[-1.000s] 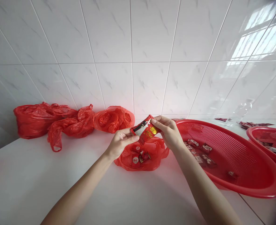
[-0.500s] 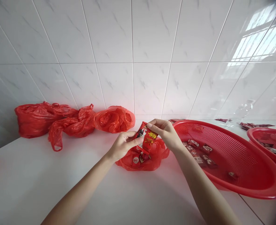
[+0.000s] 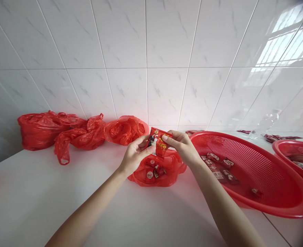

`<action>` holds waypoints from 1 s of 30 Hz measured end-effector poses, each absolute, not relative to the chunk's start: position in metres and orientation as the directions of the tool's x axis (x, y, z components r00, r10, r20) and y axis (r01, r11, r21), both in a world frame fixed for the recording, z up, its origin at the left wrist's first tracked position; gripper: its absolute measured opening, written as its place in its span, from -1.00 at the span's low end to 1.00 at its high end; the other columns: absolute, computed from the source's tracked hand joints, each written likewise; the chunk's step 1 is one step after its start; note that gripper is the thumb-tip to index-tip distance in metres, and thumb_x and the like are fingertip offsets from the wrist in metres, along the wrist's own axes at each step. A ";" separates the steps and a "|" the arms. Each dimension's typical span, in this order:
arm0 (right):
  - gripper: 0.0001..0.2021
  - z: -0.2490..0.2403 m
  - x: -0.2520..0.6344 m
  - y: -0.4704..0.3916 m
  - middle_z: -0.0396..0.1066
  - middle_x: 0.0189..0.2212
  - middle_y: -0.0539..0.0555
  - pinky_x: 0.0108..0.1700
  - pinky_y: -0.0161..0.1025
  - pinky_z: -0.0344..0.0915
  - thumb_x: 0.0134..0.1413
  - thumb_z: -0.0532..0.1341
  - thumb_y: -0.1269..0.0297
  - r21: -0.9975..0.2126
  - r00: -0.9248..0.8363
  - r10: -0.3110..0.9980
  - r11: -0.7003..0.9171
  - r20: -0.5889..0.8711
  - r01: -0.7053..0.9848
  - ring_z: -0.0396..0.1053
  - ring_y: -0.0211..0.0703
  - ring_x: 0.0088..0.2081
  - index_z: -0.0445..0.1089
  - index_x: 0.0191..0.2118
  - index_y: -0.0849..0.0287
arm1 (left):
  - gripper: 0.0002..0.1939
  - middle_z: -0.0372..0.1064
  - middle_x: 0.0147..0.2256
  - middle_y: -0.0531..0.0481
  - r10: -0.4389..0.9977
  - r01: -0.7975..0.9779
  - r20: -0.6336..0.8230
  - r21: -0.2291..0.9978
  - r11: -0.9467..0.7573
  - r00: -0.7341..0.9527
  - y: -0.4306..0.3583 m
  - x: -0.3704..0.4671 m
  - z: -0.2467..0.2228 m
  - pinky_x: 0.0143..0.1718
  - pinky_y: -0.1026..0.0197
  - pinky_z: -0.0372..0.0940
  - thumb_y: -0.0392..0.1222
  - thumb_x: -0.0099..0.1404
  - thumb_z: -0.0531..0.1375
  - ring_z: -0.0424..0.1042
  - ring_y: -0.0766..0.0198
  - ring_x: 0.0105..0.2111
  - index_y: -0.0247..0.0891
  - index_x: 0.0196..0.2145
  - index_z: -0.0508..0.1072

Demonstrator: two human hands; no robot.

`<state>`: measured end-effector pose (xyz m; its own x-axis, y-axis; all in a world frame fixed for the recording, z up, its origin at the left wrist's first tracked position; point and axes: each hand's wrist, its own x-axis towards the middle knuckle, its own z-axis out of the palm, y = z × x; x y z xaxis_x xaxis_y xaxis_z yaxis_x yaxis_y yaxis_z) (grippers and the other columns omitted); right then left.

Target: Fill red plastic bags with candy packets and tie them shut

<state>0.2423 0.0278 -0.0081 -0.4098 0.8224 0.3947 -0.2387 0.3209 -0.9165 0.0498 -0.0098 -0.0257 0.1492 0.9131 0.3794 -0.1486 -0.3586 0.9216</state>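
A red printed packet (image 3: 158, 141) is held up between both hands, its yellow lettering and a black-and-white figure facing me. My left hand (image 3: 134, 152) pinches its left side, the thumb across the front. On the right side, my right hand (image 3: 183, 145) grips the packet between thumb and fingers. Just below them an open red plastic bag (image 3: 170, 173) lies on the white table, with several small wrapped pieces (image 3: 151, 174) inside. The bag's far rim is partly hidden behind the hands and packet.
Along the tiled wall at left sit red plastic bags (image 3: 40, 132), one of them open-topped (image 3: 125, 130). A large red basket (image 3: 256, 151) at right holds several packets (image 3: 228, 175). Beyond it are a second red basket (image 3: 292, 145) and a clear bottle (image 3: 268, 121).
Both hands have turned the packet more upright and raised it slightly, so less of it overlaps the bag. In the far-right basket, a hand-like shape now shows.
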 end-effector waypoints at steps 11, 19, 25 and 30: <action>-0.74 -0.012 0.239 0.032 0.45 -0.45 0.01 -0.24 -0.22 0.35 0.09 0.36 0.07 -0.908 -0.394 0.842 0.235 0.368 -0.346 0.38 -0.23 -0.42 0.44 -0.41 0.16 | -0.38 0.56 -0.14 -0.06 0.926 -0.201 0.356 0.923 -0.329 0.122 -0.011 0.050 -0.028 0.04 0.10 0.31 -0.16 0.21 0.37 0.51 0.15 -0.09 -0.13 0.19 0.31; -0.65 -0.012 0.230 0.024 0.49 -0.14 0.08 -0.06 -0.17 0.38 0.12 0.30 -0.03 -0.904 -0.413 0.818 0.277 0.400 -0.325 0.44 -0.14 -0.15 0.45 -0.06 0.05 | -0.75 0.37 -0.36 0.03 0.933 -0.633 0.179 0.772 0.063 0.312 -0.012 0.051 -0.026 -0.14 0.15 0.34 -0.32 0.17 0.22 0.33 0.33 -0.40 -0.17 -0.16 0.49; -0.73 -0.013 0.233 0.029 0.46 -0.43 0.01 -0.14 -0.20 0.38 0.10 0.35 0.06 -0.892 -0.322 0.846 0.331 0.425 -0.307 0.40 -0.23 -0.36 0.44 -0.41 0.16 | -0.76 0.44 -0.33 -0.13 0.860 -0.530 0.080 0.815 0.235 0.504 -0.008 0.056 -0.037 -0.09 0.03 0.31 -0.11 0.29 0.14 0.41 0.16 -0.33 -0.28 -0.25 0.54; -0.70 -0.007 0.245 0.032 0.45 -0.51 0.02 -0.29 -0.22 0.36 0.05 0.39 0.08 -0.892 -0.245 0.865 0.385 0.438 -0.237 0.37 -0.23 -0.44 0.40 -0.48 0.18 | -0.61 0.52 -0.15 -0.19 0.926 -0.465 0.137 0.884 0.045 0.351 -0.003 0.056 -0.039 -0.03 -0.03 0.31 0.09 0.34 0.09 0.48 0.00 -0.14 -0.26 -0.16 0.53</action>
